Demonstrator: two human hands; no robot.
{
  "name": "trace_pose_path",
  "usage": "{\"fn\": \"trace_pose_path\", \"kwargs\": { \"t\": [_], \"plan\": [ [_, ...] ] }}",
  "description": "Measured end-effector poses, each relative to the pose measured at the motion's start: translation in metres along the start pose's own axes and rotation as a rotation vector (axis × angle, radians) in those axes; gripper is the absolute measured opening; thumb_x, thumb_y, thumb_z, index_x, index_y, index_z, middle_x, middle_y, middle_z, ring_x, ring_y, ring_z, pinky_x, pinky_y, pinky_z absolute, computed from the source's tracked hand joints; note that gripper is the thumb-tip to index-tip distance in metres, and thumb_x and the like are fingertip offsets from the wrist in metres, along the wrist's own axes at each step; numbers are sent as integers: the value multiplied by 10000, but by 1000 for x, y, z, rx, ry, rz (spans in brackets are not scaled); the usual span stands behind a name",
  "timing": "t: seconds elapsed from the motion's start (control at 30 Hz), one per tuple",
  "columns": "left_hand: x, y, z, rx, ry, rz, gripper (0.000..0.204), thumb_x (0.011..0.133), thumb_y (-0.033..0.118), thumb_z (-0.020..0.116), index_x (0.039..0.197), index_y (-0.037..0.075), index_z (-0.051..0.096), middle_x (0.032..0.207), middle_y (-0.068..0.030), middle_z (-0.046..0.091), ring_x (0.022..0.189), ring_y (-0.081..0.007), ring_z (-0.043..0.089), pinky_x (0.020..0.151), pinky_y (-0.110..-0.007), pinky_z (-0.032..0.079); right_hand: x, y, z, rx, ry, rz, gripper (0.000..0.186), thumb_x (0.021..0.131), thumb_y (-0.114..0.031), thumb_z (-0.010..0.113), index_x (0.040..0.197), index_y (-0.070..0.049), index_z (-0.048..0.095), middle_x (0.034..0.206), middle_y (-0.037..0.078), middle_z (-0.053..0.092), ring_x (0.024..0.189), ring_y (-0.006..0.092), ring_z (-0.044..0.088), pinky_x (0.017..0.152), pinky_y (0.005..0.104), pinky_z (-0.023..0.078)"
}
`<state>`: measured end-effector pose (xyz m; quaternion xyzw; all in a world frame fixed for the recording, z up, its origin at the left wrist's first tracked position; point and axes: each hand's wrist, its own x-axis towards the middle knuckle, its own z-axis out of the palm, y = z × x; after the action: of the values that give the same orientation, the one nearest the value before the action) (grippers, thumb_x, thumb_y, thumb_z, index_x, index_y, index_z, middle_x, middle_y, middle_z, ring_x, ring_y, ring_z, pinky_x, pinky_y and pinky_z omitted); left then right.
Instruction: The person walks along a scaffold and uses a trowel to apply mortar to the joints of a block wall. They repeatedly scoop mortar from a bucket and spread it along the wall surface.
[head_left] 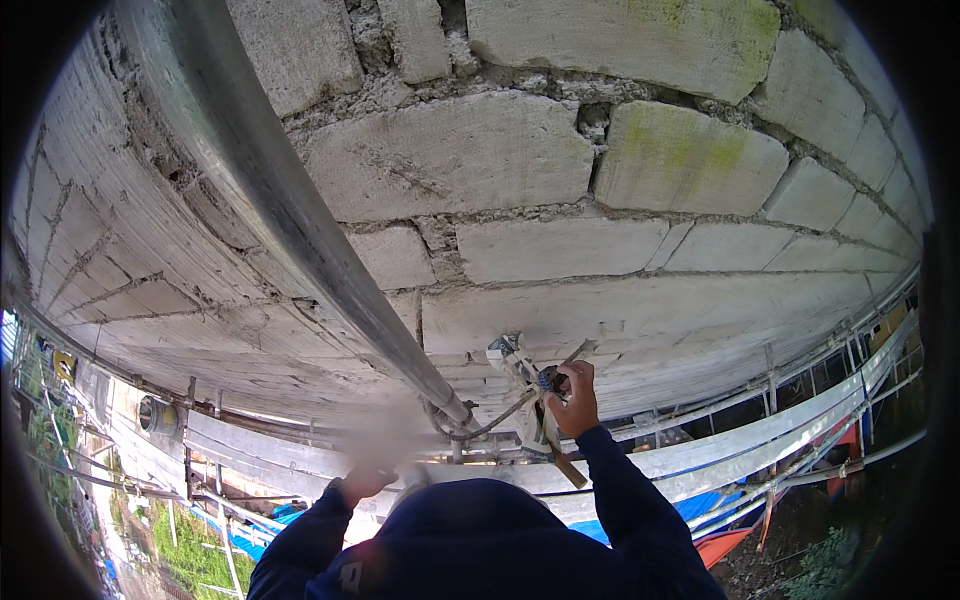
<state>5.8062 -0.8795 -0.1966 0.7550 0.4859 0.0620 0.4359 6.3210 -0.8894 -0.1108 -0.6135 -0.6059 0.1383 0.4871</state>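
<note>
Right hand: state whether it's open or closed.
Closed. The right hand curls thumb and fingers against a small dark item, too small to identify.

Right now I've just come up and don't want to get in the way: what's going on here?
A person in dark sleeves is working at a pale block wall, close to a thick metal pole. Their right hand grips a small dark item, by a pale bundle with a wooden handle sticking out below. Their left hand is lower, left of the pole's foot; a blur above it hides whether it holds anything.
</note>
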Motion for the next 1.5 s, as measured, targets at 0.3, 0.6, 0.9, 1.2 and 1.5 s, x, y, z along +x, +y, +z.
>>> {"fn": "trace_pose_path", "kwargs": {
  "t": [0.3, 0.6, 0.9, 1.2, 1.5],
  "plan": [
    [-14, 9, -8, 73, 1, 39, 356, 870, 282, 755, 1083, 11, 668, 1030, -125, 720, 952, -248, 715, 812, -359, 572, -26, 20, 15, -22, 36, 36, 434, 780, -94, 726, 1181, -22, 577, 1102, 196, 599, 1019, 374, 597, 900, 430, 496],
    [-16, -28, 16, -64, 53, -27, 330, 861, 256, 761, 1061, 11, 668, 981, -117, 729, 927, -240, 720, 807, -356, 570, -28, -4, 41, 10, 176, 207, 444, 766, -177, 757, 1129, 7, 582, 1069, 214, 619, 1032, 412, 581, 900, 488, 463],
    [-25, 13, 9, -72, 11, -112, 371, 863, 284, 757, 1081, -4, 671, 963, -135, 735, 856, -222, 729, 744, -352, 577, -44, 48, 78, -294, 195, 229, 339, 775, -211, 754, 948, 28, 587, 954, 236, 594, 911, 454, 564, 784, 552, 427],
    [-31, -56, 29, 33, 138, 5, 334, 858, 277, 729, 1054, 11, 679, 911, -127, 734, 810, -214, 727, 725, -350, 579, -23, 4, 40, -399, -115, 148, 228, 821, -154, 663, 908, 43, 588, 866, 266, 584, 859, 481, 563, 744, 547, 439],
    [-41, -85, 27, 49, 108, 119, 258, 827, 223, 733, 962, 8, 690, 916, -126, 705, 820, -248, 705, 725, -363, 566, -25, -80, 41, -523, -398, -110, 213, 791, -198, 669, 887, -20, 605, 892, 170, 622, 912, 371, 580, 799, 513, 423]
  ]
}}
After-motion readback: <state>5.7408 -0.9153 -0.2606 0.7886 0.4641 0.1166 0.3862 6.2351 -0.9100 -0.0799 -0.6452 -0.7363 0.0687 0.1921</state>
